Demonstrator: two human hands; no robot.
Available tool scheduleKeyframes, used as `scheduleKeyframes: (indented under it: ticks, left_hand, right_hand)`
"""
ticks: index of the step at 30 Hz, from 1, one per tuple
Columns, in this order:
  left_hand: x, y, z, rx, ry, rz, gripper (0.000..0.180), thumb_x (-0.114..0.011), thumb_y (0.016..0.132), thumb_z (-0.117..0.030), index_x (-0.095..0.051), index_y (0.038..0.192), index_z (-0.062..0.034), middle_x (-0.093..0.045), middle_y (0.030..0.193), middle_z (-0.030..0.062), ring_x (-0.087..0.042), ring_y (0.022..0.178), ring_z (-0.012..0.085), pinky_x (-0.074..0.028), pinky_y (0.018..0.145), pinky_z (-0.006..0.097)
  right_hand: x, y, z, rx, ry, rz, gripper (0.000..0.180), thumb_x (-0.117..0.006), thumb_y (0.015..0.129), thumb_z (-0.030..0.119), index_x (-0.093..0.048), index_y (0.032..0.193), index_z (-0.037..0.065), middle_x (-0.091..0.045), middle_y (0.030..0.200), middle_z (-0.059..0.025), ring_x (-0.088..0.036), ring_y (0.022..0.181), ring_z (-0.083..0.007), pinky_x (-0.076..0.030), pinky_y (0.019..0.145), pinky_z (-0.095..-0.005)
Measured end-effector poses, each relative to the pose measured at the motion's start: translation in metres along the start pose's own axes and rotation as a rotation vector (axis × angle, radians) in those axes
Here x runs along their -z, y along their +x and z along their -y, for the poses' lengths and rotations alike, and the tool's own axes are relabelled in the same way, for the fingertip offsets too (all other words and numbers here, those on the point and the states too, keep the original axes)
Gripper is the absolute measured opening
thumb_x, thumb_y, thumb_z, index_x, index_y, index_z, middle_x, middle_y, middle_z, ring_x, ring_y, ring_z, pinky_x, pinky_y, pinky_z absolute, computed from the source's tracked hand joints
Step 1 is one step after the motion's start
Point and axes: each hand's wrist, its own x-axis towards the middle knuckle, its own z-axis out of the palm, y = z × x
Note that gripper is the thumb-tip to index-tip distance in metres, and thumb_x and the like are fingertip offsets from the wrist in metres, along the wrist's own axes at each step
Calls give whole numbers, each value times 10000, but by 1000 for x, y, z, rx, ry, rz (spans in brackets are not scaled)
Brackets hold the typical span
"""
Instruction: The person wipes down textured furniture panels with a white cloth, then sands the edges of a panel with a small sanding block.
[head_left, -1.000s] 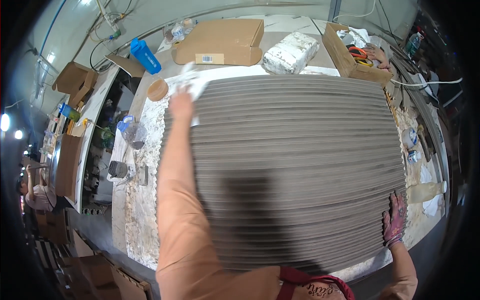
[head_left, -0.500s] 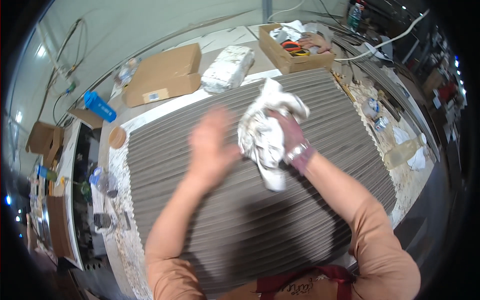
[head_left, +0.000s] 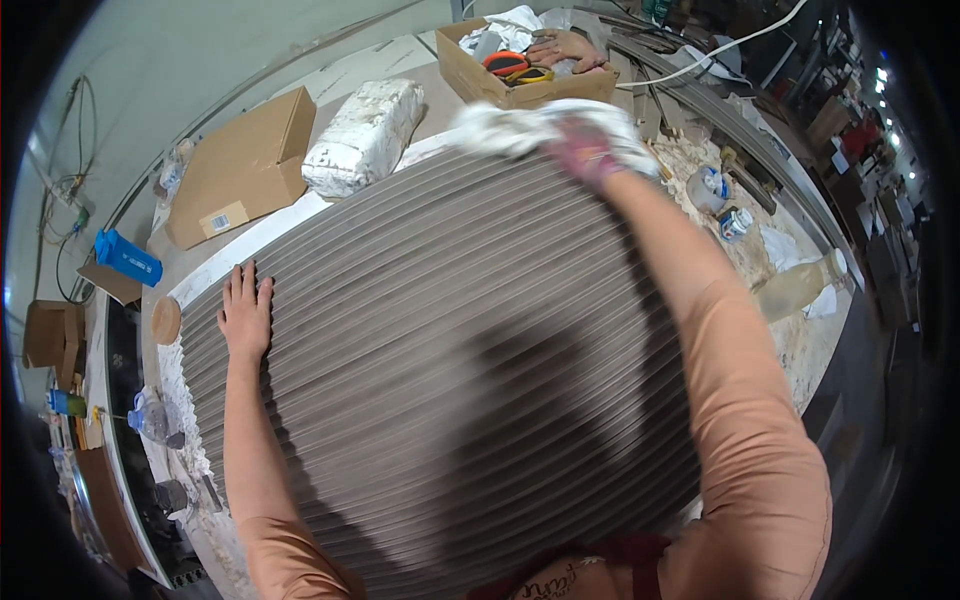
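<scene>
Wiping looks like the step now: right hand grips a white rag at the ribbed panel's far edge, left hand lies flat on it, so pressing evenly matters.

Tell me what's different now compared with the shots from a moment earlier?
The right hand has carried the white cloth from the middle of the ribbed grey panel out to its far edge, arm stretched. The left hand, lifted and blurred half a second ago, now lies flat on the panel near its left edge. The panel itself, the closed cardboard box and the blue bottle stayed put.
</scene>
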Motion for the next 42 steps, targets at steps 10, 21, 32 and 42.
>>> scheduleKeyframes:
  ticks: [10, 21, 32, 42]
  left_hand:
    - [-3, 3, 15, -15, 31, -35, 591, -327, 984, -553, -321, 1499, -263, -269, 1573, 51, -244, 1437, 277, -196, 1107, 588]
    - [-10, 12, -12, -73, 0, -40, 603, -324, 977, -563, -344, 1484, -239, -267, 1570, 55, -238, 1433, 284, -202, 1092, 591]
    - [55, -67, -5, -409, -410, -411, 458, -581, 925, -133, -487, 1344, 24, -560, 1315, 191, -547, 1194, 355, -399, 1031, 408]
    - [74, -409, -75, -758, -300, 444, 699, -680, 781, -356, -455, 1357, -29, -458, 1394, 198, -382, 1325, 375, -231, 1099, 555]
  right_hand:
    - [74, -91, 130, 836, 486, 10, 359, -603, 849, 297, -614, 1156, 112, -594, 1196, -114, -583, 1112, -298, -486, 915, -424]
    - [101, -83, -49, 22, 471, -119, 295, -508, 951, 210, -604, 1160, 25, -629, 1110, -177, -611, 1011, -344, -490, 911, -394]
    - [87, -173, -62, 222, 25, 109, 397, -542, 877, 136, -588, 1256, 245, -622, 1231, -105, -604, 1107, -271, -497, 928, -394]
    - [104, -258, 73, 775, 336, 117, 357, -468, 938, 259, -576, 1273, 202, -644, 1070, -159, -641, 1005, -304, -523, 843, -443]
